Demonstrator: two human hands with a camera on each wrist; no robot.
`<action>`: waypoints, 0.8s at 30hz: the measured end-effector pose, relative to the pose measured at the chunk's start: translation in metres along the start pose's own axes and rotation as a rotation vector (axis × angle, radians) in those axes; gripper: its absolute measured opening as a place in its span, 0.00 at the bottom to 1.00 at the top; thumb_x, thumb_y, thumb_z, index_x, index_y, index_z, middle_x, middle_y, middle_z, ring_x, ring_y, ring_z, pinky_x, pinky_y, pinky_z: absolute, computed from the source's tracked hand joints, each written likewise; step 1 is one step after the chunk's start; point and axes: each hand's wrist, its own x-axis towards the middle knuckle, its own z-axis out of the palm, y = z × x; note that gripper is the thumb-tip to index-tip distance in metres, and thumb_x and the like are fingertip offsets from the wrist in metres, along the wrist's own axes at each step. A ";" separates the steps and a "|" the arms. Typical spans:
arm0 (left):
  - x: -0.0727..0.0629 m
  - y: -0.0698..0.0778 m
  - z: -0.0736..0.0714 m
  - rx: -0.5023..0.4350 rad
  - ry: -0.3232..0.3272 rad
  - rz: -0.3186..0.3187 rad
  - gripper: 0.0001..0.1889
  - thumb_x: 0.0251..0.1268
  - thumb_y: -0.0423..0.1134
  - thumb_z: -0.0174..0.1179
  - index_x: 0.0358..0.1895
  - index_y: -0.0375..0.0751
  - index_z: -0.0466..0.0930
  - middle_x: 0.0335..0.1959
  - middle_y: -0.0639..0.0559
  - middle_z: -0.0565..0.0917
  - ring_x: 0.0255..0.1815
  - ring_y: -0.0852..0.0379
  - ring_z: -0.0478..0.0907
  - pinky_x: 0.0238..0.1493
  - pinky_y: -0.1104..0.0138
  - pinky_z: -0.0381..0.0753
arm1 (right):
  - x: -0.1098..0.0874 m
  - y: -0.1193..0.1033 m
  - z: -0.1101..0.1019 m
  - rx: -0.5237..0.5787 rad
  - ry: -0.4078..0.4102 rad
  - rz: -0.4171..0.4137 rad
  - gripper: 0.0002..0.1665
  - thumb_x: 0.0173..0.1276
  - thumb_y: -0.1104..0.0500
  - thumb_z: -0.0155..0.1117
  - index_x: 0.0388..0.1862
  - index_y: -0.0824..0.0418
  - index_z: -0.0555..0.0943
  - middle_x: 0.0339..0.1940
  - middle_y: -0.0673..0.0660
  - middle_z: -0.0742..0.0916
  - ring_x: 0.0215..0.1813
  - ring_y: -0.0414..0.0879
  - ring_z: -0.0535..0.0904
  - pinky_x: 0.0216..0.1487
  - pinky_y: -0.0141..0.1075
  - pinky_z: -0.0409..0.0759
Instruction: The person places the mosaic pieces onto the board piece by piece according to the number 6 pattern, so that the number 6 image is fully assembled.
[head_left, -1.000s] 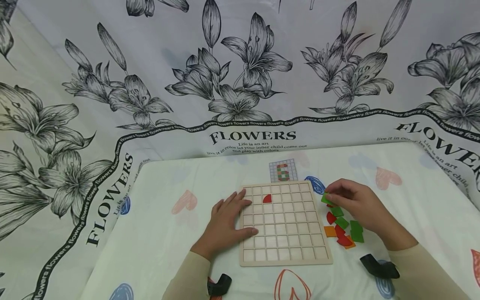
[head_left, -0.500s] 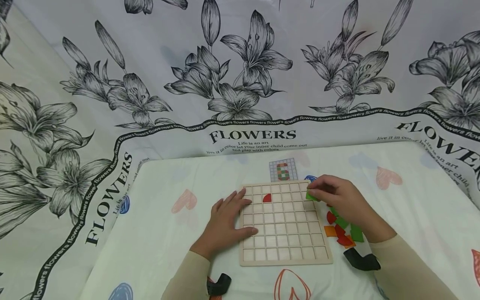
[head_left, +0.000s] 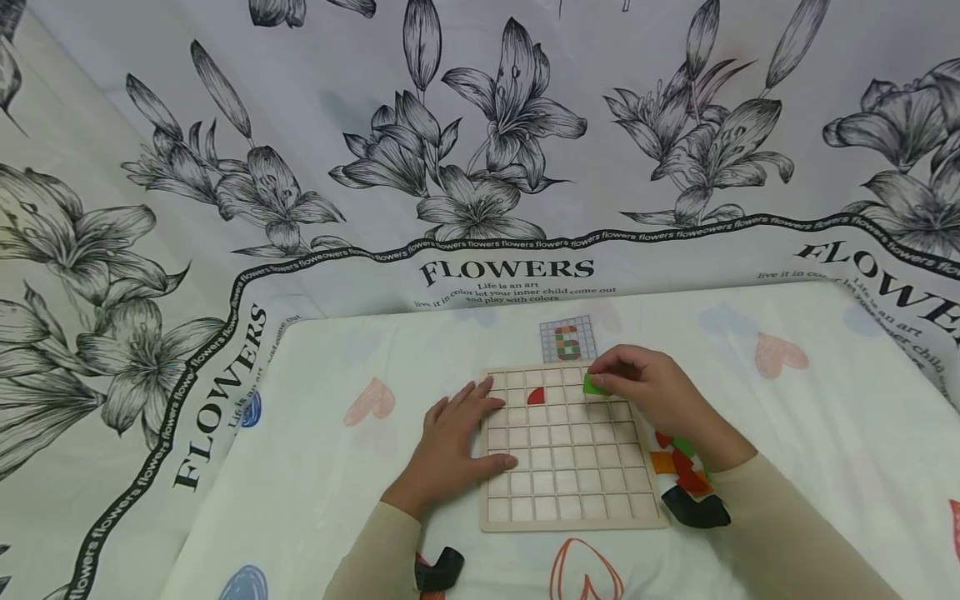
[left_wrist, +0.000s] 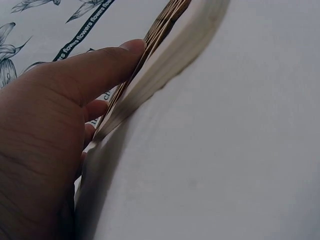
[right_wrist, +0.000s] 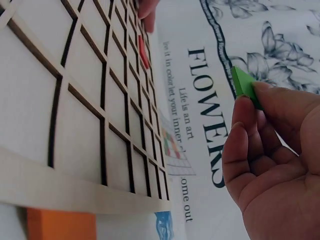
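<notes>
My right hand [head_left: 660, 396] pinches a small green square tile [head_left: 593, 385] between thumb and fingertips, over the upper right of a wooden grid board [head_left: 525, 508]. In the right wrist view the green tile [right_wrist: 245, 86] is tilted and apart from the board. A red quarter-circle piece [head_left: 536, 396] lies in a cell near the board's top left. My left hand [head_left: 450, 450] rests on the board's left side, fingers spread and thumb on the surface. The left wrist view shows the thumb [left_wrist: 105, 70] on the board's edge.
Beyond the board lies a printed grid card [head_left: 567, 339] with a coloured figure. Right of the board, partly hidden by my right arm, are several loose pieces: an orange tile [head_left: 662, 462], red pieces [head_left: 684, 468] and green ones. Black bands [head_left: 696, 507] hang at both wrists.
My right hand has carried the green tile leftward from beside the loose pieces to over the board's upper right. My left hand stays in place.
</notes>
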 end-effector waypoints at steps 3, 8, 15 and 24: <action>0.000 0.001 0.000 0.003 0.001 0.000 0.43 0.62 0.70 0.73 0.78 0.57 0.74 0.88 0.64 0.55 0.88 0.59 0.47 0.82 0.45 0.41 | 0.002 0.001 0.004 -0.004 -0.011 0.015 0.07 0.81 0.59 0.70 0.52 0.60 0.88 0.47 0.51 0.90 0.48 0.50 0.84 0.52 0.37 0.84; 0.000 0.001 0.000 0.001 0.003 0.000 0.43 0.63 0.69 0.73 0.78 0.57 0.74 0.88 0.63 0.56 0.88 0.57 0.48 0.82 0.44 0.41 | 0.009 0.001 0.010 -0.022 -0.026 0.019 0.06 0.80 0.57 0.72 0.50 0.57 0.88 0.46 0.50 0.90 0.48 0.49 0.84 0.53 0.42 0.84; 0.001 0.002 0.000 0.023 -0.008 -0.020 0.44 0.63 0.70 0.72 0.79 0.58 0.73 0.89 0.64 0.55 0.88 0.58 0.47 0.82 0.45 0.40 | 0.019 0.004 0.016 -0.023 -0.052 -0.003 0.05 0.79 0.59 0.72 0.50 0.58 0.88 0.48 0.51 0.90 0.49 0.49 0.84 0.53 0.42 0.84; 0.000 0.001 0.000 0.022 -0.022 -0.031 0.44 0.63 0.70 0.72 0.80 0.60 0.72 0.89 0.66 0.54 0.88 0.62 0.44 0.83 0.50 0.38 | 0.027 0.011 0.030 -0.085 -0.096 0.027 0.03 0.80 0.60 0.71 0.48 0.56 0.89 0.47 0.50 0.90 0.51 0.48 0.84 0.57 0.47 0.82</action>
